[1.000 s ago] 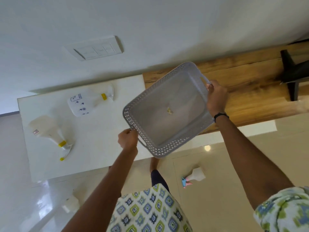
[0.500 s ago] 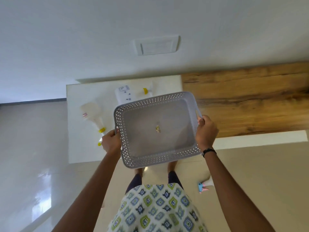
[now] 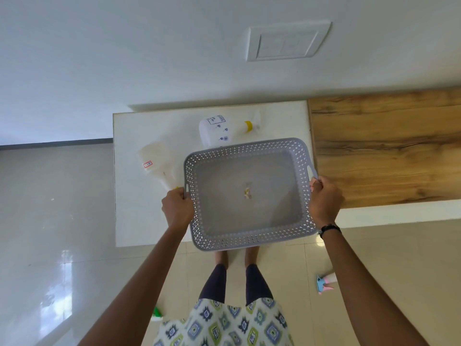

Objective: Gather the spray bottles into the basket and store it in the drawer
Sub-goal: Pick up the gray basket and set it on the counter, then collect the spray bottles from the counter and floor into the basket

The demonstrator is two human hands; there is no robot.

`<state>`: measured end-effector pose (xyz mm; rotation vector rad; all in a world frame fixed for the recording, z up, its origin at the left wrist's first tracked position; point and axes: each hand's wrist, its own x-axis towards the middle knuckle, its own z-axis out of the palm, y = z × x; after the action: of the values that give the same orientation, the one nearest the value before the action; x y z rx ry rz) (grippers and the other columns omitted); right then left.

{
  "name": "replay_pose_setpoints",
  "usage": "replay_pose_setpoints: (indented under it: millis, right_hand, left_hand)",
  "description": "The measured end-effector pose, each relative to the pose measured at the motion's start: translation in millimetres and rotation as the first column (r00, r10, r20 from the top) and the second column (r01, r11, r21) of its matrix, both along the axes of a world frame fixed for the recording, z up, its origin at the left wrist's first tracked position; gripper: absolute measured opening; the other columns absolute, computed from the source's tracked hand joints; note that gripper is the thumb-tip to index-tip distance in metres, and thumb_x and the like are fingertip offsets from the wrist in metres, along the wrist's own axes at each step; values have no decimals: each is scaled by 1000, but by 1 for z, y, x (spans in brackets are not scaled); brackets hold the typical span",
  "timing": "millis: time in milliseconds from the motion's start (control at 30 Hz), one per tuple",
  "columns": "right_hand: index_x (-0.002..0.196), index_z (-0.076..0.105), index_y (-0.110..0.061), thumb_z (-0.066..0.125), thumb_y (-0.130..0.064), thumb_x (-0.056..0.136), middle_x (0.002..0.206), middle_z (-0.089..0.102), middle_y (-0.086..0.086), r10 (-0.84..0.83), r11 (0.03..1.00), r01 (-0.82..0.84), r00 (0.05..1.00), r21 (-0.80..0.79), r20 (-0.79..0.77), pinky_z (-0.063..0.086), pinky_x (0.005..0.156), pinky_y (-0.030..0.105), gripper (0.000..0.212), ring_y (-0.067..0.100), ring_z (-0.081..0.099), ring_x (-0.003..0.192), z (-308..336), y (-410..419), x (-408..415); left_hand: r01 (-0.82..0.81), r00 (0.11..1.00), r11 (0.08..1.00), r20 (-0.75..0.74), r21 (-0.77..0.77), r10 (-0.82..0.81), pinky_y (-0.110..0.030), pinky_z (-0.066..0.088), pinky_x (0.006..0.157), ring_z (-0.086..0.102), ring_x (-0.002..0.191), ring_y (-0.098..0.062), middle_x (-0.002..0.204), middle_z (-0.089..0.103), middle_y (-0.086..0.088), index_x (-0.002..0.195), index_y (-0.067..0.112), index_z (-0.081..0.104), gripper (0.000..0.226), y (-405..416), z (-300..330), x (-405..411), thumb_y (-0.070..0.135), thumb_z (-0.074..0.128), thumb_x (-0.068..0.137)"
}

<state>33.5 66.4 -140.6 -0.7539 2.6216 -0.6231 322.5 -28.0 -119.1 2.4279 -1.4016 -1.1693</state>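
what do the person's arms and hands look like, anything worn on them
Both forearms are bare, with no sleeves reaching them in view. The right hand has a dark band at the wrist, a watch or bracelet; which one is unclear. The left hand and its wrist carry nothing. No gloves or rings are visible.

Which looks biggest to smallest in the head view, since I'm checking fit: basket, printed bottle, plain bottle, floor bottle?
1. basket, though nearest the camera.
2-3. printed bottle and plain bottle: alike, both partly hidden.
4. floor bottle, farthest and partly hidden.

White counter (image 3: 149,221): two spray bottles lying flat, one printed (image 3: 217,131), one clear (image 3: 157,161) | Tiled floor (image 3: 374,258): pink-and-blue sprayer (image 3: 324,284), green-capped bottle (image 3: 157,313)
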Motion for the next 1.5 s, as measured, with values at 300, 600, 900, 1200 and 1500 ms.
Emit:
replay_pose_setpoints:
  millis: [300, 600, 900, 1200, 1500]
  right_hand:
    - [102, 68, -2, 49, -14, 97, 90, 73, 16, 64, 997, -64, 998, -43, -5, 58, 70, 39, 24, 29, 68, 82, -13, -34, -4]
    - [103, 67, -1, 49, -17, 98, 92, 72, 16, 144, 989, -144, 990, -35, -5, 44, 64, 23, 25, 28, 67, 82, -16, -54, 3]
    - [104, 67, 2, 48, -19, 98, 89, 72, 19, 190, 979, -193, 980, -61, -63, 41, 60, 19, 29, 30, 68, 78, -17, -60, 2]
    - [114, 62, 0, 46, -20, 99, 94, 71, 21, 268, 963, -269, 959, 7, -86, 48, 63, 26, 29, 32, 67, 81, -15, -66, -5]
    - [135, 44, -7, 48, -19, 98, 136, 54, 10, 521, 830, -541, 839, -137, -157, 41, 100, 26, 39, 23, 50, 125, 21, -164, 16]
  left_hand:
    - [-15, 1000, 996, 20, -85, 16, -32, 40, 71, 55, 73, -34, 77, 63, -22, 83, -1, 71, 18, -39, -9, -6, -3, 54, 84]
    - [51, 997, 988, 65, -145, -42, -41, 50, 81, 61, 82, -38, 82, 68, -24, 82, 4, 71, 15, -80, -14, 3, 1, 56, 82]
    - [129, 989, 978, 92, -164, -115, -40, 49, 75, 53, 72, -30, 72, 58, -19, 73, 12, 62, 19, -85, -18, 9, -3, 52, 80]
    - [169, 985, 972, 72, -165, -159, -36, 43, 70, 53, 71, -31, 75, 61, -20, 75, 7, 60, 16, -85, -17, 9, 4, 44, 74]
    - [560, 824, 660, 255, -501, -505, -40, 43, 96, 42, 127, -29, 140, 50, -6, 133, 11, 49, 48, -138, 18, -48, 12, 63, 87]
